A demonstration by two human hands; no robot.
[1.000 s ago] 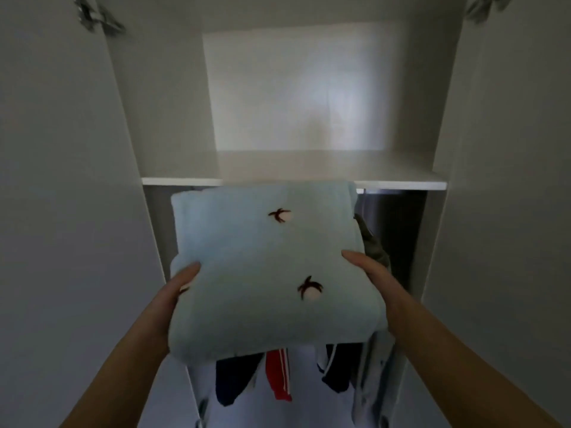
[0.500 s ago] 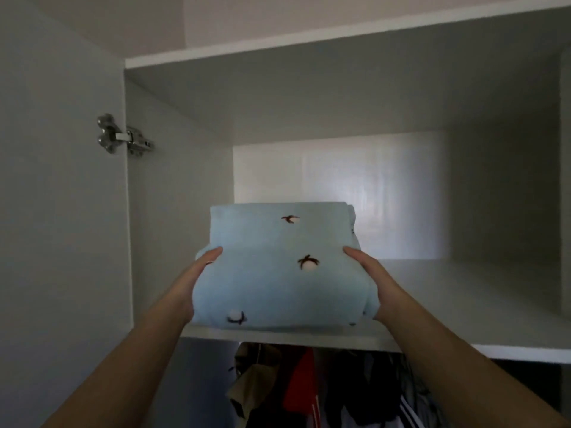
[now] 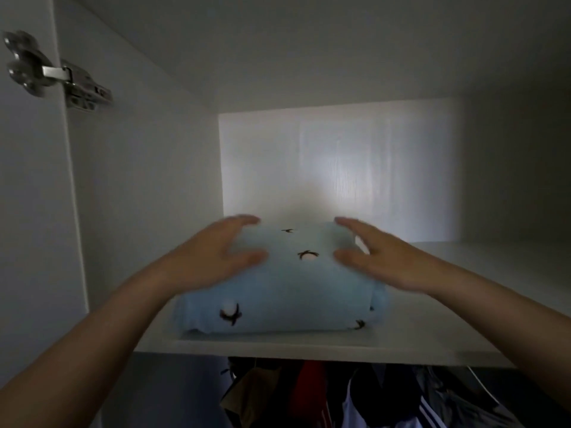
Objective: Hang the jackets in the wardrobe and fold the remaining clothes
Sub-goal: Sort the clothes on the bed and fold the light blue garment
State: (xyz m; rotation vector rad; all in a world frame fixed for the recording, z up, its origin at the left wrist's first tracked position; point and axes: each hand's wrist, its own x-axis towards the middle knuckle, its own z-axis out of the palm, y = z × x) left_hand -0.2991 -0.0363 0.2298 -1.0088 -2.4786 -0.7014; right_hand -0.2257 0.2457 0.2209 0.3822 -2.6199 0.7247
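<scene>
A folded light-blue garment (image 3: 287,291) with small dark-and-white motifs lies on the white upper shelf (image 3: 309,347) of the wardrobe, near its front edge and left of centre. My left hand (image 3: 216,257) hovers over the garment's left top with fingers spread. My right hand (image 3: 374,257) is over its right top, fingers also apart. Both hands are motion-blurred, so I cannot tell whether they touch the cloth. Below the shelf hang several jackets (image 3: 355,396) in dark, red and tan colours.
The open left wardrobe door (image 3: 27,211) carries a metal hinge (image 3: 55,75). The shelf stretches free to the right (image 3: 482,273) up to the white back panel (image 3: 340,168). The compartment's ceiling sits close above.
The folded garment went from held below the shelf, up to its edge, and now lies on the shelf. Both hands have let go of its sides and moved above it.
</scene>
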